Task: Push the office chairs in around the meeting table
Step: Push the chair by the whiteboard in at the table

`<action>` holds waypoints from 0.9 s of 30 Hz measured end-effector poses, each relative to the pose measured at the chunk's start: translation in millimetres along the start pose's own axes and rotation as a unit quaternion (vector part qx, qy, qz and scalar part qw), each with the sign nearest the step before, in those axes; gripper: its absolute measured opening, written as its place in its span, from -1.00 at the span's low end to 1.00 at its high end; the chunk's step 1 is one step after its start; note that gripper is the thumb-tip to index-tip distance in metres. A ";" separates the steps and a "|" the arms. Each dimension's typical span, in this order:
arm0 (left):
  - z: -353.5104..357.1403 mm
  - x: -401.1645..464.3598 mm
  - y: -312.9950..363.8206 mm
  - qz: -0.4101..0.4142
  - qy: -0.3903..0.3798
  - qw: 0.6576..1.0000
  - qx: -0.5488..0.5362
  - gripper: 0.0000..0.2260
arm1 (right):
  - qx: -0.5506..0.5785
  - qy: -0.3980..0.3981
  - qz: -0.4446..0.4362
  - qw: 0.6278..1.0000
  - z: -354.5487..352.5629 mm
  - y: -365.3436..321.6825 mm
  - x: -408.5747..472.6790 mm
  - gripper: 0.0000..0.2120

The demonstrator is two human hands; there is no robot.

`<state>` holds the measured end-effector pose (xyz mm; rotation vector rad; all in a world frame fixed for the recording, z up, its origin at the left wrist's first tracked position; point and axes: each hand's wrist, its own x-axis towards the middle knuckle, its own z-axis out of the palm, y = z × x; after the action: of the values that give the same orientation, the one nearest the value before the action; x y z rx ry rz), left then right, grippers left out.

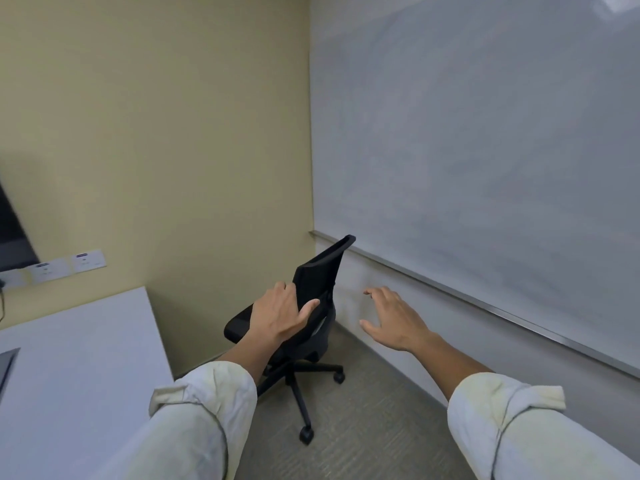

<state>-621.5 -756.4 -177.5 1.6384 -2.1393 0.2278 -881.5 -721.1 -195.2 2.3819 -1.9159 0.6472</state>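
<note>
A black office chair (320, 271) on castors stands in the room's far corner, its back toward the right-hand wall and its seat facing the white meeting table (69, 358) at the left. My left hand (280, 311) rests against the left edge of the chair's backrest, fingers extended and thumb spread, not closed around it. To the right of the backrest my right hand (391, 318) hovers open with fingers apart, touching nothing. A gap of floor separates the chair from the table's edge.
A large whiteboard (485, 150) with a metal rail covers the right wall close behind the chair. The beige wall ahead carries wall sockets (69, 266) and a dark screen (14, 233) at the far left. Grey carpet (363, 427) lies between table and right wall.
</note>
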 end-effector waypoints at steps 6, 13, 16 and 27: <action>63.3 95.1 24.4 -0.005 -0.003 1.000 0.023 -0.49 | -0.046 -0.037 -0.042 0.997 6.4 96.1 91.3 -0.37; 122.6 203.2 53.4 -0.058 0.008 0.998 0.038 -0.45 | -0.032 -0.035 -0.070 0.996 2.3 186.6 210.3 -0.35; 149.5 236.7 60.9 -0.079 -0.011 0.996 0.031 -0.44 | -0.028 -0.046 -0.086 0.995 14.3 210.5 255.8 -0.35; 277.4 381.6 24.7 -0.108 -0.062 0.991 0.040 -0.43 | -0.012 -0.113 -0.125 0.986 119.2 273.1 432.8 -0.34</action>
<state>-789.7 -1190.7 -256.8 1.9610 -2.0414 0.1496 -1031.2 -1223.7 -228.8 2.7200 -1.6370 0.3504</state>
